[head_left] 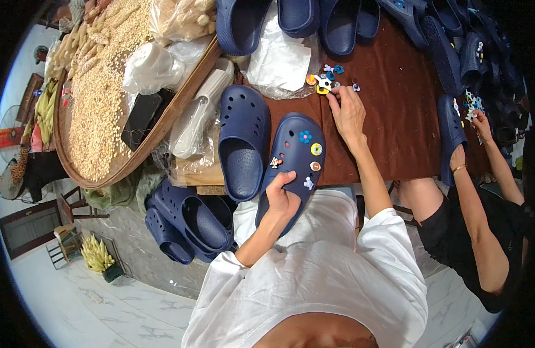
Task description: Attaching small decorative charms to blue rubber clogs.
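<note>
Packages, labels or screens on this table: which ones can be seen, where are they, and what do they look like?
Dark flat rectangular phone: lying screen-up in the round woven tray, screen unlit.
Clear plastic bag of pale lumpy pieces: top of the picture, at the tray's far edge.
Clear plastic bag with white contents: on the brown cloth, below the navy clogs at the top.
Crumpled clear plastic wrapping: left of the empty navy clog.
</note>
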The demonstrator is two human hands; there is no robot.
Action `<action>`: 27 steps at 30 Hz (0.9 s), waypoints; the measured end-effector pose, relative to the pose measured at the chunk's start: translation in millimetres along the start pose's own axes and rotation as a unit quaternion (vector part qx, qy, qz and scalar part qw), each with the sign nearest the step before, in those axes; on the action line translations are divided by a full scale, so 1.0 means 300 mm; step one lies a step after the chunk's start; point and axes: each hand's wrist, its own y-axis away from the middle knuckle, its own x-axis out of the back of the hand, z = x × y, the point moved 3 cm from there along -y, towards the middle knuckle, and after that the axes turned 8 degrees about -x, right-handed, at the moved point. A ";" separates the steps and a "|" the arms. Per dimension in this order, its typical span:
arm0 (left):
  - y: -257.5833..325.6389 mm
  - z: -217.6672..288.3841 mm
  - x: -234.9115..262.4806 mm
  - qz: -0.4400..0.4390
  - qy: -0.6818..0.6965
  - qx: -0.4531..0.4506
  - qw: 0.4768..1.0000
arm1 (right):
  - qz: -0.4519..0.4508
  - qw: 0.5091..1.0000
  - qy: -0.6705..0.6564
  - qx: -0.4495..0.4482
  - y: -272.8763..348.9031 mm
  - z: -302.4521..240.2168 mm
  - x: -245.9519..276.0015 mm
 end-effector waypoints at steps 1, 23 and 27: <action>-0.001 -0.001 0.002 -0.005 -0.001 0.000 1.000 | 0.020 1.000 0.002 0.014 0.000 0.000 0.006; 0.025 -0.102 0.041 -0.016 -0.109 -0.003 0.994 | -0.148 0.964 -0.212 -0.060 0.198 -0.342 0.247; 0.055 -0.106 0.027 -0.013 -0.163 -0.005 0.987 | -0.148 0.962 -0.222 -0.065 0.205 -0.321 0.245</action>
